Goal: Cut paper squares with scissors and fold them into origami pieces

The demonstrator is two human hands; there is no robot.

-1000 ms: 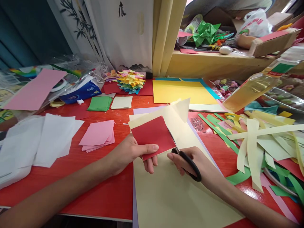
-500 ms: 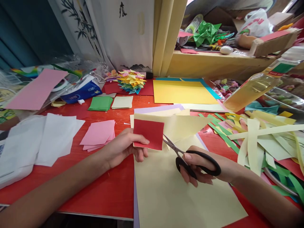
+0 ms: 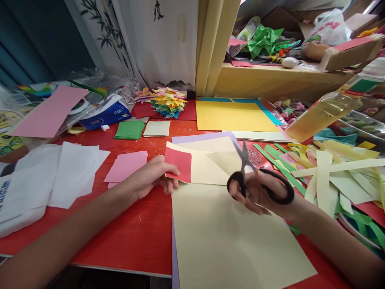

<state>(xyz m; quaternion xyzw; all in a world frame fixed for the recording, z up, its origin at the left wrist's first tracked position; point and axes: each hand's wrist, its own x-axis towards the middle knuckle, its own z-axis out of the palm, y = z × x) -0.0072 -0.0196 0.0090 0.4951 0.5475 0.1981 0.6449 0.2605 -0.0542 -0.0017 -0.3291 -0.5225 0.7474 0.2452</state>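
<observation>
My left hand (image 3: 158, 176) is closed on a small red paper square (image 3: 179, 163), thumb on top and fingers beneath. Behind the square a cream paper strip (image 3: 210, 170) stretches right with a fold or crease; its left edge is at my fingers. My right hand (image 3: 255, 190) is closed round the black handles of scissors (image 3: 244, 160). Their blades point up and away, slightly parted, to the right of the strip and apart from the red square. Under both hands lies a large cream sheet (image 3: 222, 228), with purple paper (image 3: 175, 257) showing at its edge.
Stacks of pink (image 3: 128, 165), green (image 3: 130, 130) and pale squares (image 3: 157, 129) lie left of the sheets. A folded-paper piece (image 3: 168, 102) stands behind. Yellow sheets (image 3: 234, 116) lie at the back. Cut scraps (image 3: 345, 172) and a tilted-looking bottle (image 3: 327, 106) are on the right.
The scissors have moved up and right, away from the red square's edge, and now point upward. My left hand has shifted slightly left and up, tilting the red square.
</observation>
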